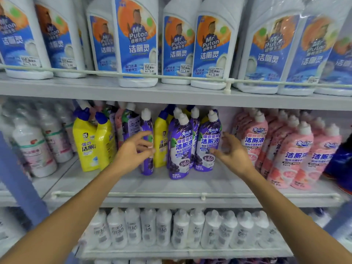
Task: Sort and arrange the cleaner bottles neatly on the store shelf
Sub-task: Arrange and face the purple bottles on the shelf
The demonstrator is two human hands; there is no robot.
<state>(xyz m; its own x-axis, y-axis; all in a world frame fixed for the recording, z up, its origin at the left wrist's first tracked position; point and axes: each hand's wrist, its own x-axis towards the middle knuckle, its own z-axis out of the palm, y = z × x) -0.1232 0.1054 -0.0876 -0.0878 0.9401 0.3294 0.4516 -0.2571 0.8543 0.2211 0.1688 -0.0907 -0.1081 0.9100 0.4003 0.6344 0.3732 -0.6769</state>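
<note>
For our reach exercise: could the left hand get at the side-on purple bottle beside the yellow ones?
Probably yes: the left hand is open right in front of the purple bottle, and nothing stands between them.

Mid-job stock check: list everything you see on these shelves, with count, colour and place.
Mr Puton bottles: about nine, white with blue and orange labels, top shelf; the right ones in clear wrap.
wrapped white bottles: several, white with pink labels, middle shelf, left.
yellow bottles: at least three, yellow with blue caps, middle shelf, left of centre and among the purple ones.
purple bottles: at least five, purple with white caps, middle shelf, centre.
pink bottles: many, pink with white caps, middle shelf, right.
dark blue item: one, far right edge, cut off.
plain white bottles: about a dozen, bottom shelf, blurred.
guard rails: white, along the shelf fronts.
left hand: open, in front of a purple bottle.
right hand: open, beside the front right purple bottle.
</note>
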